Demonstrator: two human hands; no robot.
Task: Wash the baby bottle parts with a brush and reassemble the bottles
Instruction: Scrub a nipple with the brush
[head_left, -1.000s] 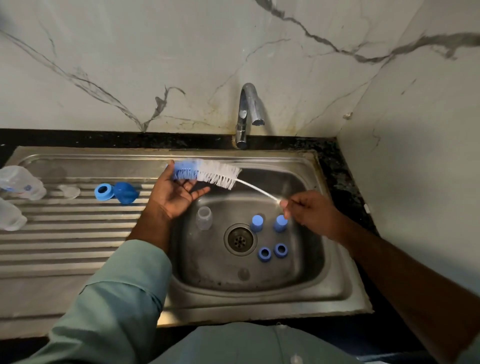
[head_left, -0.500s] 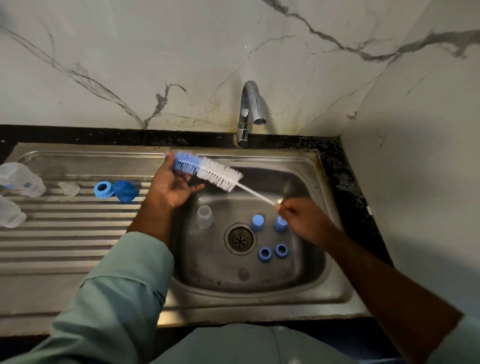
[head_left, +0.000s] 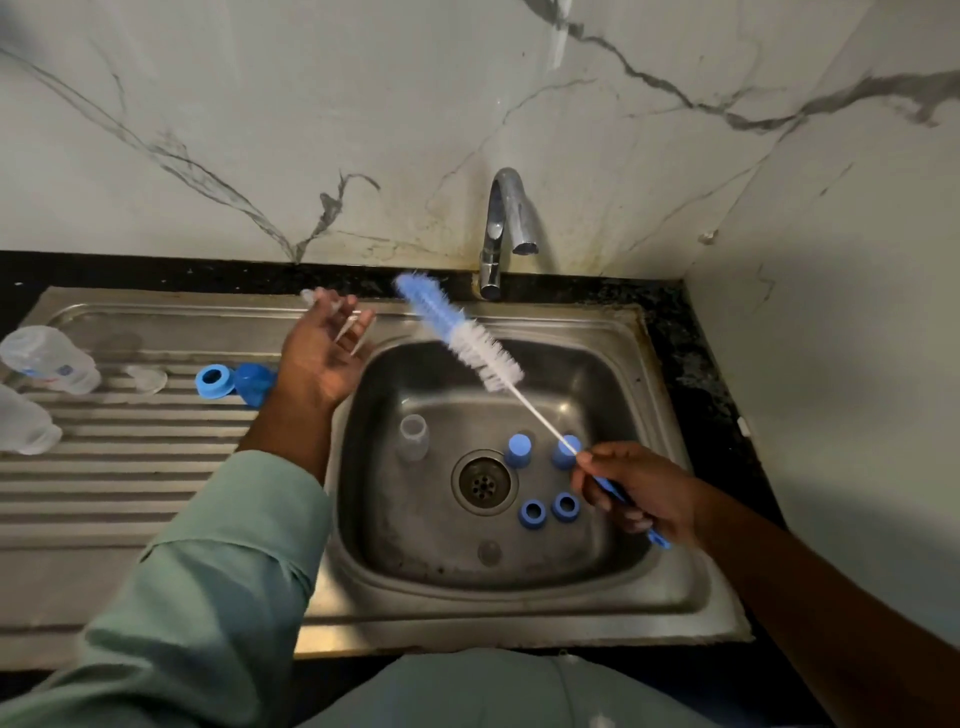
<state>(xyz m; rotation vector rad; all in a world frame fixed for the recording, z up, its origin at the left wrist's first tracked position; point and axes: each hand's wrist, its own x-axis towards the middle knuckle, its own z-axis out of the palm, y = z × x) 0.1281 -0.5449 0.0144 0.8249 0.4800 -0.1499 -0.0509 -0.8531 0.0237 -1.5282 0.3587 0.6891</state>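
Note:
My right hand (head_left: 641, 491) grips the blue handle of a bottle brush (head_left: 467, 343) whose blue and white bristles point up and left over the sink basin (head_left: 613, 395). My left hand (head_left: 324, 351) is held palm up with fingers spread, left of the bristles and apart from them, holding nothing. In the basin lie a clear bottle part (head_left: 414, 437), two blue caps (head_left: 518, 450) and two blue rings (head_left: 532, 513) around the drain (head_left: 484, 482). On the drainboard sit a blue ring (head_left: 212, 381), a blue cap (head_left: 253, 382), a clear nipple (head_left: 146, 376) and two clear bottles (head_left: 47, 358).
The tap (head_left: 506, 228) stands behind the basin, with no water running. The ribbed steel drainboard (head_left: 130, 478) stretches to the left. Marble walls close the back and the right side. A dark counter edge runs behind the sink.
My left hand has let go of the brush bristles and opened, moving left. The brush head has swung up and to the right, away from that hand.

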